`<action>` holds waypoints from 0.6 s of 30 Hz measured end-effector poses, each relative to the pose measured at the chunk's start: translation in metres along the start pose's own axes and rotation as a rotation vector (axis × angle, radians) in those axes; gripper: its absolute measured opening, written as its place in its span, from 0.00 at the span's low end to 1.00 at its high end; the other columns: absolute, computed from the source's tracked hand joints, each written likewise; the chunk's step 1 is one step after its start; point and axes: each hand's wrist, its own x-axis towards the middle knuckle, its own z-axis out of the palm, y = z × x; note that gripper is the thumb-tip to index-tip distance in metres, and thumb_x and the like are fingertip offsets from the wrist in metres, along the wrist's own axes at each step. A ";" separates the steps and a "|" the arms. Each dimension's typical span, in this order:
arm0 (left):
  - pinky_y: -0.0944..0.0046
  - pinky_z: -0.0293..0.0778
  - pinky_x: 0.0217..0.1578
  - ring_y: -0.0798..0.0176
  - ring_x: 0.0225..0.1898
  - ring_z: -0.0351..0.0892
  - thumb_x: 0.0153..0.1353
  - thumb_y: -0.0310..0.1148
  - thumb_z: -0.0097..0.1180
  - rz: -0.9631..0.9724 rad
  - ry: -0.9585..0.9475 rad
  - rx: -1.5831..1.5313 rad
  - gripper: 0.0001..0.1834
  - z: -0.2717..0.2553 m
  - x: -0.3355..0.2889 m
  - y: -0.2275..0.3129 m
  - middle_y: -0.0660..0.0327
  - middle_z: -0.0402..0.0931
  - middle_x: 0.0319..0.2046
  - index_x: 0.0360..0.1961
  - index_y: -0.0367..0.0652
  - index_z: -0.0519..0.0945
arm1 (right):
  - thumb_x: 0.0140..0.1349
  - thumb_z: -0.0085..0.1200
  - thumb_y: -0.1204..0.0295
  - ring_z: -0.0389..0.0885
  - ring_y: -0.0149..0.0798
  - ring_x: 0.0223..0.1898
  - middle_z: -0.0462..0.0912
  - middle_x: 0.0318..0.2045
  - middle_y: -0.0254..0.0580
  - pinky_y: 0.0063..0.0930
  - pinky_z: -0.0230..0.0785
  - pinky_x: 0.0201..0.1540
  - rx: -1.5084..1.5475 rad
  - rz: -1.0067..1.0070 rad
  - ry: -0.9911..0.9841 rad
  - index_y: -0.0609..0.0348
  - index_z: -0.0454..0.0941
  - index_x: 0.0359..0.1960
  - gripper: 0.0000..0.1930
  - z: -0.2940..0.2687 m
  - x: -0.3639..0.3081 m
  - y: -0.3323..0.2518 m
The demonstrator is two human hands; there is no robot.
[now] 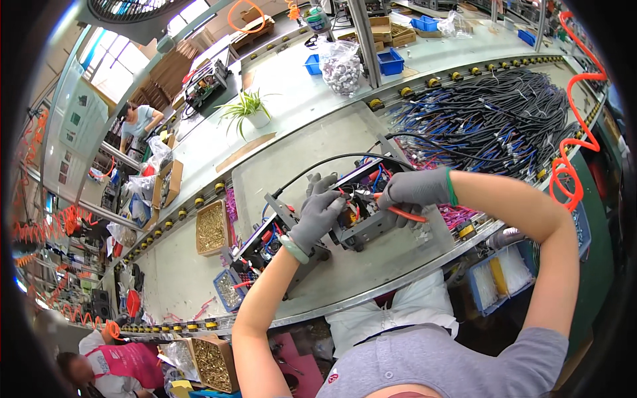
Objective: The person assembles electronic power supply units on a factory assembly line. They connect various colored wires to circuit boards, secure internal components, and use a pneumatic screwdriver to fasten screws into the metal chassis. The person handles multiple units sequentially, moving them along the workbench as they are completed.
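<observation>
My right hand (416, 190), in a grey glove, is closed round pliers (406, 213) with orange-red handles. The pliers' jaws reach in among the wires of an open dark metal chassis (366, 233) that holds electronic parts. At the near left of the jaws, my gloved left hand (318, 217) has its fingers curled and pinched together over the chassis. What lies between its fingertips is too small to make out. Red and blue wires (377, 178) run inside the chassis. A black cable (332, 157) arches over it. Another wired unit (269, 242) sits left of my left wrist.
Many black cables (491, 119) are heaped at the right. A box of brass-coloured parts (212, 227) and a blue tray (229, 290) stand at the left. A red coiled hose (574, 132) hangs at the right. Across the line is a potted plant (259, 119). Other people work at the left.
</observation>
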 end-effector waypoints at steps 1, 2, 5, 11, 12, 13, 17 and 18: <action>0.45 0.42 0.71 0.37 0.73 0.42 0.61 0.37 0.54 0.014 0.005 0.014 0.14 0.000 0.000 -0.003 0.52 0.64 0.66 0.42 0.42 0.85 | 0.61 0.55 0.61 0.84 0.39 0.27 0.83 0.31 0.45 0.33 0.77 0.27 0.014 0.034 -0.009 0.63 0.78 0.40 0.16 -0.001 0.004 -0.004; 0.45 0.43 0.71 0.37 0.73 0.43 0.61 0.37 0.54 0.022 0.005 0.025 0.14 0.000 -0.001 -0.006 0.52 0.64 0.66 0.42 0.42 0.84 | 0.61 0.55 0.61 0.84 0.40 0.28 0.83 0.31 0.46 0.34 0.77 0.27 0.029 0.067 -0.018 0.62 0.78 0.40 0.15 -0.003 0.008 -0.008; 0.46 0.44 0.71 0.36 0.73 0.44 0.61 0.38 0.54 0.045 0.002 0.040 0.15 -0.001 -0.001 -0.008 0.51 0.64 0.65 0.43 0.41 0.84 | 0.63 0.53 0.63 0.86 0.46 0.31 0.84 0.33 0.53 0.44 0.82 0.32 -0.044 0.124 -0.056 0.64 0.75 0.41 0.15 -0.008 0.019 -0.018; 0.46 0.44 0.71 0.36 0.73 0.44 0.62 0.39 0.55 0.057 0.011 0.007 0.15 0.000 -0.001 -0.012 0.50 0.64 0.65 0.43 0.41 0.84 | 0.65 0.51 0.65 0.85 0.46 0.25 0.84 0.34 0.56 0.40 0.84 0.31 -0.058 0.191 -0.107 0.64 0.74 0.46 0.15 -0.017 0.019 -0.031; 0.46 0.44 0.71 0.36 0.73 0.44 0.62 0.39 0.55 0.058 0.010 0.005 0.15 0.001 -0.001 -0.012 0.50 0.64 0.65 0.43 0.41 0.84 | 0.65 0.51 0.65 0.86 0.47 0.26 0.84 0.35 0.57 0.40 0.84 0.32 -0.057 0.204 -0.108 0.65 0.74 0.46 0.15 -0.017 0.019 -0.033; 0.46 0.44 0.71 0.36 0.73 0.43 0.62 0.39 0.54 0.068 0.012 0.023 0.14 0.002 0.000 -0.014 0.51 0.64 0.65 0.43 0.42 0.84 | 0.65 0.51 0.65 0.86 0.48 0.27 0.84 0.35 0.58 0.41 0.84 0.32 -0.056 0.218 -0.109 0.65 0.74 0.46 0.15 -0.017 0.018 -0.035; 0.46 0.43 0.71 0.37 0.73 0.42 0.62 0.37 0.54 0.077 0.008 -0.003 0.13 0.001 -0.001 -0.010 0.53 0.64 0.65 0.43 0.44 0.84 | 0.65 0.49 0.64 0.87 0.50 0.31 0.83 0.36 0.61 0.44 0.83 0.32 -0.034 0.190 -0.143 0.69 0.72 0.44 0.17 -0.020 0.024 -0.032; 0.46 0.43 0.71 0.37 0.73 0.42 0.62 0.37 0.54 0.076 0.009 0.004 0.13 0.001 -0.001 -0.010 0.52 0.64 0.65 0.43 0.44 0.84 | 0.65 0.48 0.64 0.87 0.49 0.32 0.83 0.37 0.61 0.44 0.83 0.32 -0.047 0.188 -0.155 0.69 0.72 0.44 0.17 -0.021 0.025 -0.032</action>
